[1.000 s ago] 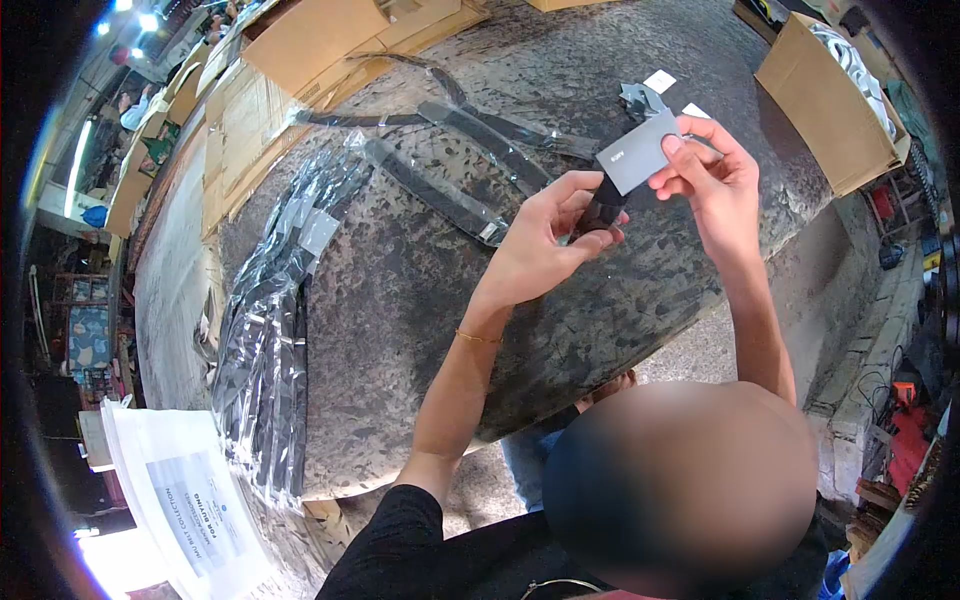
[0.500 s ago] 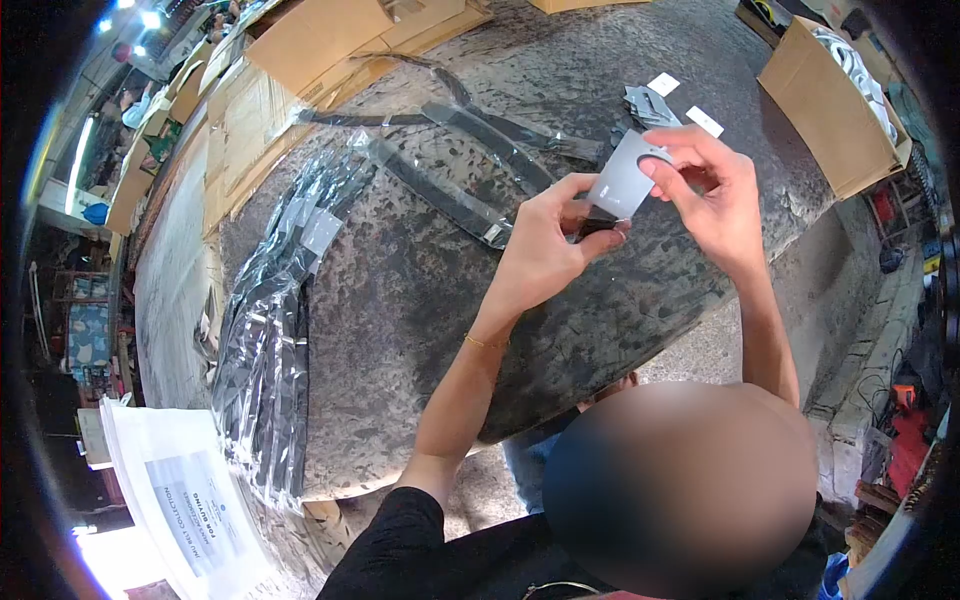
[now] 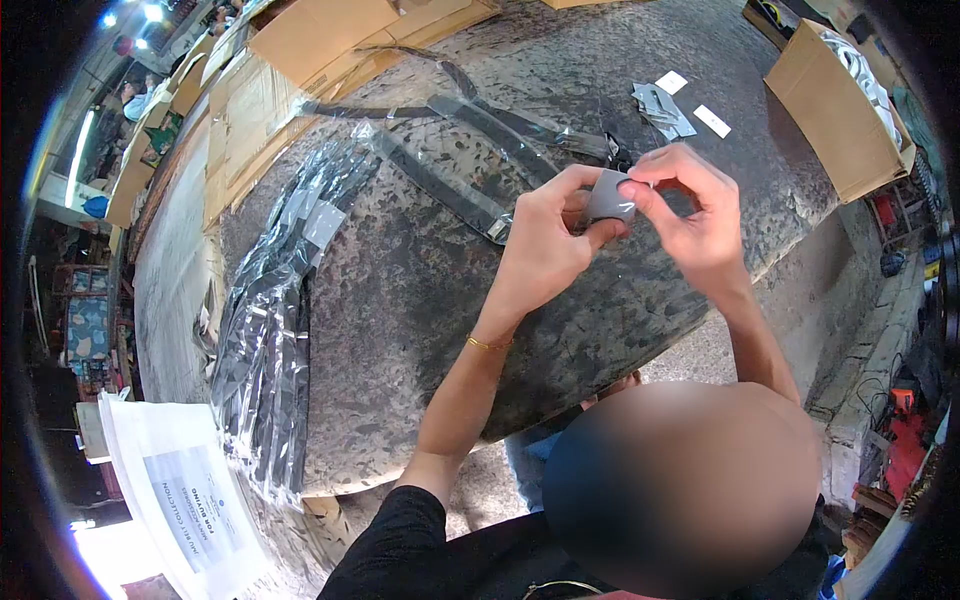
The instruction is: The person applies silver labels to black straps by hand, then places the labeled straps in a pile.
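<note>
A small grey card tag [image 3: 608, 197] is held above the table between my two hands, bent into a curve. My left hand [image 3: 545, 240] is closed on its left and lower edge, thumb in front. At the tag's upper right edge, my right hand [image 3: 697, 220] pinches it between thumb and fingers. Just beyond my hands lie more grey tags [image 3: 662, 110] in a loose stack, with a white card [image 3: 712, 122] beside them. Left of my left hand, a black belt in a clear plastic sleeve [image 3: 440, 185] lies on the table.
A pile of plastic-sleeved black belts [image 3: 265, 370] covers the table's left side. Cardboard boxes stand at the back left, and another open cardboard box [image 3: 838, 110] at the right holds white coiled material. A printed white sack [image 3: 185, 500] is at the lower left.
The grey tag has gone from flat and upright to bent over, its printed face turned away. My right hand has shifted slightly down and left with it.
</note>
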`<control>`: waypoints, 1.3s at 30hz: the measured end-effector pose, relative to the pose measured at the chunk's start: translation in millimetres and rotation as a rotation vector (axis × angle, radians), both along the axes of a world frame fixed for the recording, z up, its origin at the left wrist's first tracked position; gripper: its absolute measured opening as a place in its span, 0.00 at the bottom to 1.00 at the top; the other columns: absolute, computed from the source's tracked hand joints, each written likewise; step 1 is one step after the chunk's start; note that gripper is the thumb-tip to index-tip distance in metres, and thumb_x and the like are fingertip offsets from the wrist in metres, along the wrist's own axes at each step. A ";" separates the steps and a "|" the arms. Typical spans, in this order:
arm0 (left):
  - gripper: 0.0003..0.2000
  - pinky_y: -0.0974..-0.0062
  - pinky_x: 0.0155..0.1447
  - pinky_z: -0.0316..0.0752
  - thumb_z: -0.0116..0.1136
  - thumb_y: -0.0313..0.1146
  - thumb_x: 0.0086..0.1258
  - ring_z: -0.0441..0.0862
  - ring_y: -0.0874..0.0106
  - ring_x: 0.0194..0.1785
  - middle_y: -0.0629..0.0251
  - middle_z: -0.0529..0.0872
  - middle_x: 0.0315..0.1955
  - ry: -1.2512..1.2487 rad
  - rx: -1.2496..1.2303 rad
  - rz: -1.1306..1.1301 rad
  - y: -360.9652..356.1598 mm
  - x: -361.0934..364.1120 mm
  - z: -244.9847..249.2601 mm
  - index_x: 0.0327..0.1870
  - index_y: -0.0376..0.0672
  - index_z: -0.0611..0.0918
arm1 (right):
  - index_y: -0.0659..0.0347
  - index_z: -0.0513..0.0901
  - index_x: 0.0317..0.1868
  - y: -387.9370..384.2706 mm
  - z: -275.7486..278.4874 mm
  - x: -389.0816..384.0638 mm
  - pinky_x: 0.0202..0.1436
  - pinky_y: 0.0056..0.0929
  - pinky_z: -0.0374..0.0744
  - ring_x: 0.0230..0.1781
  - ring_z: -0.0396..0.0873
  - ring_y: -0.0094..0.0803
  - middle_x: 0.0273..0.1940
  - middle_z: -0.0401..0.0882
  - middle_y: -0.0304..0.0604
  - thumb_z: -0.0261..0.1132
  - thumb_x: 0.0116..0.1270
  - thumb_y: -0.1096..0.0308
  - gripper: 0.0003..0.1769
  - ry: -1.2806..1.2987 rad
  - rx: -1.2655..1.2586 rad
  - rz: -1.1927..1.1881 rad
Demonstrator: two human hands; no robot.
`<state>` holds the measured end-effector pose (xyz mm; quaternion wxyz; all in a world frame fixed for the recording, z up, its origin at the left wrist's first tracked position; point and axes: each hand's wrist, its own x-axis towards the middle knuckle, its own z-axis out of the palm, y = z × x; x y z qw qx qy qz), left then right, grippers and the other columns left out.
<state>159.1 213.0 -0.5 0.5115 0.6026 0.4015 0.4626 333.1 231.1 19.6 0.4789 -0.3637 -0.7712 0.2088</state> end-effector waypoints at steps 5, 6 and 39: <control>0.16 0.78 0.45 0.79 0.67 0.21 0.57 0.83 0.76 0.44 0.64 0.85 0.40 0.032 0.041 0.004 -3.8 2.6 2.2 0.47 0.36 0.78 | 0.64 0.78 0.39 -5.0 -4.6 -2.8 0.42 0.21 0.77 0.36 0.76 0.20 0.34 0.79 0.35 0.68 0.59 0.79 0.09 0.267 -0.306 0.084; 0.16 0.78 0.44 0.78 0.67 0.21 0.57 0.82 0.77 0.42 0.66 0.84 0.38 0.097 0.127 0.076 -4.4 4.4 1.3 0.47 0.37 0.79 | 0.63 0.77 0.39 -3.3 -5.1 -2.9 0.42 0.21 0.77 0.37 0.76 0.19 0.35 0.79 0.34 0.68 0.59 0.79 0.10 0.325 -0.381 0.123; 0.06 0.84 0.37 0.73 0.63 0.26 0.63 0.79 0.84 0.32 0.68 0.85 0.28 -0.023 -0.126 0.003 5.9 3.7 -12.8 0.35 0.34 0.81 | 0.60 0.77 0.42 12.1 -20.8 -5.6 0.38 0.20 0.75 0.34 0.78 0.18 0.35 0.84 0.37 0.70 0.60 0.76 0.11 0.835 -0.525 0.028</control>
